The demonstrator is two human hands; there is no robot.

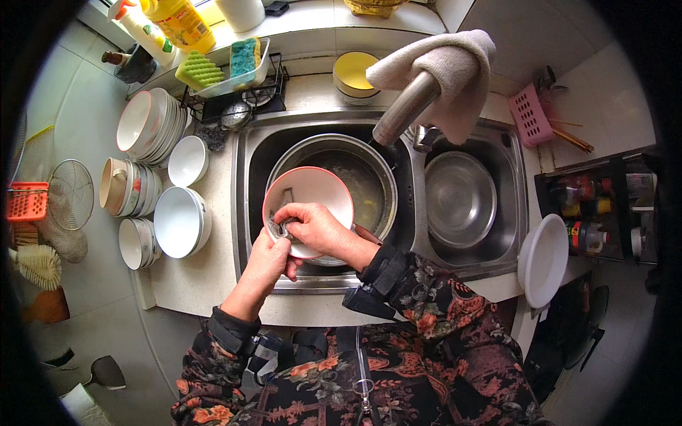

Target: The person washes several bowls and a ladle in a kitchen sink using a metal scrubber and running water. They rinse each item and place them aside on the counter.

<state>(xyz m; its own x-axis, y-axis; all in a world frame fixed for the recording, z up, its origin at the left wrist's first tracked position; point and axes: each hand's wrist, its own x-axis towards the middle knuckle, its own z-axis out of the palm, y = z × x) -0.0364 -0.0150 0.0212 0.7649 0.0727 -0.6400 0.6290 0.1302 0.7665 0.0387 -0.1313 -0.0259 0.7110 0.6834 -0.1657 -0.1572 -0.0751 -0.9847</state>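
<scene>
A white bowl with a red rim [327,197] is tilted over the left sink basin. My left hand [266,264] grips its near left edge, thumb on the rim. Inside the bowl, my right hand [322,229] pinches a grey scouring pad [279,228] against the wall close to my left thumb. The pad is mostly hidden by my fingers. Below the bowl stands a large metal pot [391,178] with cloudy water [367,191] in it, partly covered by the bowl and my right hand. Something brown shows beside my right wrist.
A faucet [399,114] draped with a cloth [453,69] reaches over the sink. The right basin holds a metal bowl [461,199]. Stacked bowls [181,223] and plates [165,128] stand left. A white basin [543,261] leans at the right edge. Sponges [200,69] sit behind.
</scene>
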